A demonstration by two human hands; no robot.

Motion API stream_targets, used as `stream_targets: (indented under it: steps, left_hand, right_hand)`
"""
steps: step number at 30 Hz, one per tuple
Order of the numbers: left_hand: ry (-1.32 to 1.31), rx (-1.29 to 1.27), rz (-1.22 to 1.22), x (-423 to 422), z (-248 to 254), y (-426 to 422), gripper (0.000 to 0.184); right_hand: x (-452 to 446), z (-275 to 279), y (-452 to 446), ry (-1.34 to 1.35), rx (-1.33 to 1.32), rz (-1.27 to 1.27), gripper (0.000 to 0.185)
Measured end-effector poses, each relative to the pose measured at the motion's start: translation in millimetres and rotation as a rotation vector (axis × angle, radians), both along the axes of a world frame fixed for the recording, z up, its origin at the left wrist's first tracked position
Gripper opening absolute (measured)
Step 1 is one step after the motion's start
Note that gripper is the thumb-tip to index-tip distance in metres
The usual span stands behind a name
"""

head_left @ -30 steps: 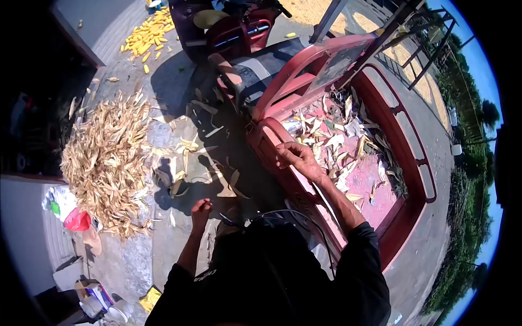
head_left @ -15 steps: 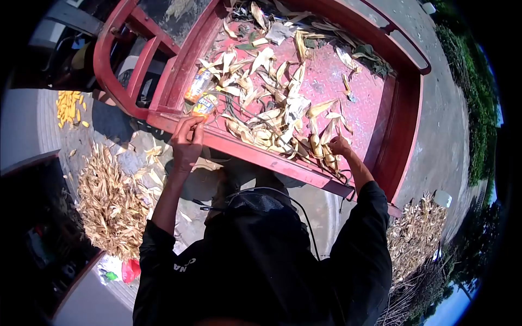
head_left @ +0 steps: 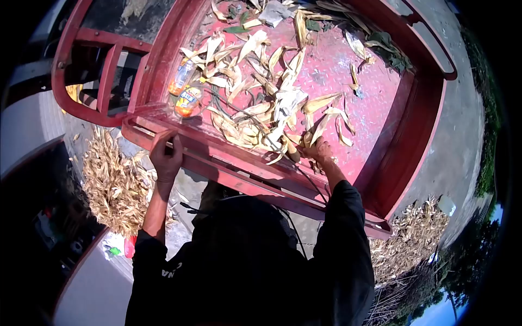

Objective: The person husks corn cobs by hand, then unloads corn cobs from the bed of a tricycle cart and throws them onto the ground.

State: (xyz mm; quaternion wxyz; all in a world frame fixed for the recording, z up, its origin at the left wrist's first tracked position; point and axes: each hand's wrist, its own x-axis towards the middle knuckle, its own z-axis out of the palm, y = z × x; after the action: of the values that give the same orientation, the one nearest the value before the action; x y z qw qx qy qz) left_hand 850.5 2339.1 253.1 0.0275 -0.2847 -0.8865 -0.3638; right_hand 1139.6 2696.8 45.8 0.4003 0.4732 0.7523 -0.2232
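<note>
My left hand [head_left: 166, 156] is closed over the near side rail [head_left: 205, 168] of a red cart bed, its fingers curled on the top edge. Inside the bed, my right hand [head_left: 321, 151] reaches down among dry corn husks [head_left: 250, 130] by the near wall. Its fingers are bent round some husks and partly hidden by them. A dark cord [head_left: 309, 179] runs through the pile and over the near edge. Two clear bottles with orange contents lie in the near left corner: one bottle [head_left: 187, 102] in front, the other bottle [head_left: 180, 77] just behind it.
Red tubular bars [head_left: 107, 76] rise at the cart's left end. A heap of husks [head_left: 111, 185] lies on the ground to the left, and another heap [head_left: 408, 239] to the right. Green leaves and scraps [head_left: 389, 49] sit in the bed's far right corner.
My right hand has moved left along the near wall, pushing husks toward the middle of the pile. My left hand stays at the near rail. The view has shifted, bringing the rail's outer side into sight.
</note>
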Motion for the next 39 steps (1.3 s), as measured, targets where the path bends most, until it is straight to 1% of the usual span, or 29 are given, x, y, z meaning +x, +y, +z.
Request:
stream_targets:
  steps: [1, 2, 3, 6, 9, 10, 12, 13, 17, 18, 19, 20, 21, 22, 23, 25, 26, 27, 28, 29, 30, 31, 32, 33, 34, 36, 37, 38, 39]
  left_hand:
    - [-0.048, -0.001, 0.023, 3, 4, 3, 0.016]
    - [-0.105, 0.001, 0.056, 5, 2, 2, 0.017]
    - [-0.097, 0.000, 0.054, 4, 1, 3, 0.017]
    - [-0.038, -0.028, 0.033, 2, -5, 0, 0.016]
    - [-0.017, 0.001, 0.043, 3, -1, 4, 0.016]
    - [-0.111, -0.014, 0.098, 7, 5, 7, 0.015]
    - [-0.108, -0.007, 0.097, 6, 1, 5, 0.015]
    - [-0.100, 0.003, 0.101, 6, -2, 4, 0.016]
    - [-0.018, -0.002, 0.060, 3, -8, -2, 0.016]
    - [-0.012, 0.007, 0.051, 2, -8, -2, 0.015]
    - [-0.011, 0.013, 0.057, 1, -8, -2, 0.015]
    - [-0.022, 0.006, 0.080, 2, -8, -2, 0.014]
    - [-0.030, 0.001, 0.103, 3, -7, -3, 0.013]
    - [-0.038, -0.031, 0.104, 2, -6, -4, 0.012]
    - [-0.020, -0.012, 0.117, 2, -5, -4, 0.012]
    - [-0.057, 0.114, 0.082, 3, -4, -2, 0.011]
    - [0.080, 0.064, 0.046, 0, -1, -4, 0.012]
    - [-0.052, 0.119, 0.102, 3, -4, -6, 0.012]
    - [-0.177, 0.175, 0.166, 6, -12, -9, 0.013]
    - [0.060, 0.120, 0.065, 1, -18, -13, 0.015]
    - [-0.049, 0.302, 0.134, 7, -16, -10, 0.014]
    - [-0.123, 0.292, 0.150, 6, 1, -15, 0.009]
    - [-0.037, 0.340, 0.137, 2, 6, -23, 0.009]
    - [-0.223, 0.485, 0.202, 8, 21, -29, 0.011]
    - [-0.263, 0.668, 0.237, 11, 4, -35, 0.014]
    - [-0.282, 0.682, 0.291, 28, 20, -65, 0.015]
    - [-0.230, 0.588, 0.278, 37, 28, -87, 0.015]
    - [-0.270, 0.558, 0.247, 46, 22, -112, 0.015]
    - [-0.250, 0.556, 0.287, 60, 8, -136, 0.015]
  right_hand:
    - [-6, -3, -6, -0.016, 0.030, -0.071, 0.106]
    - [-8, -7, -11, -0.038, 0.061, -0.081, 0.104]
    - [-9, -17, -17, -0.045, 0.137, -0.093, 0.100]
    - [-4, -28, -15, -0.011, 0.174, -0.095, 0.095]
    - [10, -31, 6, 0.134, 0.099, -0.095, 0.083]
    - [15, -33, 12, 0.176, 0.088, -0.093, 0.080]
    - [40, -54, 37, 0.341, 0.045, -0.105, 0.076]
    - [43, -53, 48, 0.415, 0.038, -0.116, 0.074]
    - [31, -34, 93, 0.969, 0.175, -0.451, 0.068]
    - [23, -21, 106, 0.933, 0.293, -0.489, 0.063]
    - [18, -6, 118, 0.953, 0.333, -0.633, 0.049]
    - [27, -12, 145, 1.214, 0.088, -0.640, 0.034]
    - [15, 14, 144, 1.316, 0.031, -0.875, 0.020]
    - [3, 43, 140, 1.374, 0.002, -0.979, 0.019]
    - [-4, 61, 139, 1.436, -0.034, -1.078, 0.019]
    - [-14, 93, 133, 1.404, -0.281, -1.208, 0.035]
    - [-20, 104, 125, 1.414, -0.320, -1.195, 0.042]
    - [-27, 109, 117, 1.458, -0.329, -1.230, 0.044]
    - [-38, 128, 99, 1.453, -0.365, -1.328, 0.046]
    - [-37, 119, 98, 1.497, -0.549, -1.391, 0.044]
    - [-50, 131, 84, 1.510, -0.556, -1.485, 0.041]
    - [-63, 158, 50, 1.545, -0.396, -1.206, 0.037]
    - [-63, 143, 49, 1.616, -0.383, -1.067, 0.041]
    - [-61, 124, 51, 1.687, -0.368, -0.931, 0.052]
    - [-73, 136, 29, 1.641, -0.361, -0.916, 0.052]
    - [-113, 181, -31, 1.560, -0.479, -0.900, 0.052]
    - [-136, 196, -56, 1.534, -0.556, -0.871, 0.052]
    - [-159, 212, -84, 1.514, -0.643, -0.837, 0.052]
    - [-183, 227, -115, 1.495, -0.738, -0.799, 0.053]
